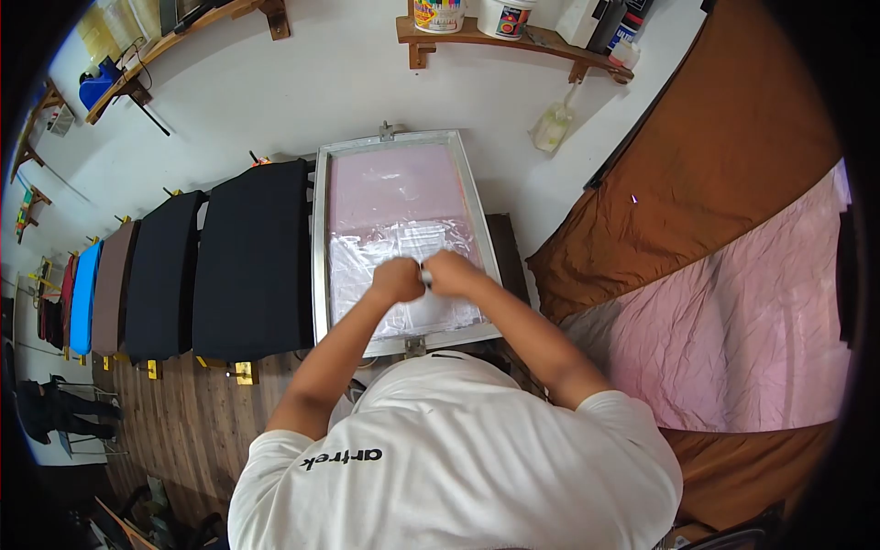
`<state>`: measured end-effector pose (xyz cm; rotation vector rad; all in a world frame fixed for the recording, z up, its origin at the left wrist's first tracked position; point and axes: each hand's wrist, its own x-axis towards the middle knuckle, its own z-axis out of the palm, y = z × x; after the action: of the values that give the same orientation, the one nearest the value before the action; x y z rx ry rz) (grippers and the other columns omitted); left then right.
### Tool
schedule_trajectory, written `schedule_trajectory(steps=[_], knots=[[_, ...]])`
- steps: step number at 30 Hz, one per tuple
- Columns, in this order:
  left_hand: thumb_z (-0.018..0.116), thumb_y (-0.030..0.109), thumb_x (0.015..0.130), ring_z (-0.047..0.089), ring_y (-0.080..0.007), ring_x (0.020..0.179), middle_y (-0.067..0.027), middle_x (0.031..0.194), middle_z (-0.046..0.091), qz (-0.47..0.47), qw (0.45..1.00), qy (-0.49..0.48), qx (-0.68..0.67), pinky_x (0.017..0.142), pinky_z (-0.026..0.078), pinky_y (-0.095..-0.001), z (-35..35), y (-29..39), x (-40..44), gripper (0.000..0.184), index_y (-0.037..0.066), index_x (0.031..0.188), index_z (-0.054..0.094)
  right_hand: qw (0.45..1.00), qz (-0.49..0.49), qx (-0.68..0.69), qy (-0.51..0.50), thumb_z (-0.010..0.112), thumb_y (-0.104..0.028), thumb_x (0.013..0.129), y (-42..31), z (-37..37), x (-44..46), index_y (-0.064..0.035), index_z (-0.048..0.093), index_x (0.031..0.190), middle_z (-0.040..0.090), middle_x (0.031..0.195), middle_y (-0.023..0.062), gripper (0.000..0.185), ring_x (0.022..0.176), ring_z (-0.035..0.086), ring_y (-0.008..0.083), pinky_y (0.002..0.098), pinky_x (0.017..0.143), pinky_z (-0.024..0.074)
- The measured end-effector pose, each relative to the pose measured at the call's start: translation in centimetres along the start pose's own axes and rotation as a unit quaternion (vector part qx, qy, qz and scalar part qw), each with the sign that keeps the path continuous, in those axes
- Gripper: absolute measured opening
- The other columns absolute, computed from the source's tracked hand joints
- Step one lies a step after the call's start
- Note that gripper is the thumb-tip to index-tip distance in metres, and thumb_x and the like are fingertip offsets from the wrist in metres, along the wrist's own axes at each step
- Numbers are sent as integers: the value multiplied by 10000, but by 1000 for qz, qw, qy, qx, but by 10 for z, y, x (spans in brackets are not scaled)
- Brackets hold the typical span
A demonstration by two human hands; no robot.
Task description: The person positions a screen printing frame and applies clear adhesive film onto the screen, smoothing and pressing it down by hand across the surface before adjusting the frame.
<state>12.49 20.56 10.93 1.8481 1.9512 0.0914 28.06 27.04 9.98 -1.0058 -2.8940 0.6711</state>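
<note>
A metal-edged screen printing frame (pixel 320 229) lies before me, its pinkish mesh (pixel 394 179) bare in the far half. Wrinkled clear plastic (pixel 357 266) or tape covers the near half, with pale patches beneath. My left hand (pixel 397 280) and my right hand (pixel 451 274) are closed side by side above this plastic. Between them shows a small whitish thing (pixel 426 278), mostly hidden by the fingers. I cannot tell what it is, nor whether it touches the plastic.
Black garments (pixel 250 261) on boards stand in a row to the left, then a brown (pixel 115 289) and a blue one (pixel 85 298). Tubs (pixel 503 18) sit on a wall shelf (pixel 513 46). Brown cloth (pixel 697 156) hangs at right. Someone in dark clothes (pixel 60 410) is far left.
</note>
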Motion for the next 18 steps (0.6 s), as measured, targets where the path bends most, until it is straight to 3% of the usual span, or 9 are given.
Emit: schedule_trajectory(steps=[4, 10, 13, 18], knots=[[706, 261, 715, 722, -366, 883, -195, 926, 739, -34, 999, 31, 30, 805, 588, -448, -1, -2, 34, 244, 86, 873, 768, 999, -12, -8, 41, 697, -90, 676, 14, -1, 31, -33, 747, 865, 705, 894, 236, 203, 868, 695, 406, 478, 803, 570], [715, 340, 705, 721, -359, 902, -190, 917, 740, -6, 999, 3, 49, 807, 590, -451, 8, 4, -4, 301, 74, 838, 756, 999, -24, -22, -12, 703, -106, 649, -4, 8, -1, -19, 740, 841, 706, 882, 247, 214, 859, 693, 415, 482, 803, 571], [699, 277, 675, 720, -368, 778, -198, 808, 724, 34, 998, 33, 29, 736, 589, -466, 29, 8, -38, 217, 76, 750, 736, 1000, -8, -9, -29, 708, -118, 639, -18, 27, -32, -19, 734, 821, 704, 848, 241, 209, 835, 693, 419, 489, 792, 569], [743, 223, 654, 724, -330, 747, -186, 803, 712, 59, 996, 54, 31, 675, 594, -423, 36, 21, -73, 182, 71, 754, 733, 999, 18, 3, -42, 751, -134, 645, -43, 25, -63, -15, 738, 867, 705, 902, 234, 253, 861, 700, 395, 467, 801, 583]])
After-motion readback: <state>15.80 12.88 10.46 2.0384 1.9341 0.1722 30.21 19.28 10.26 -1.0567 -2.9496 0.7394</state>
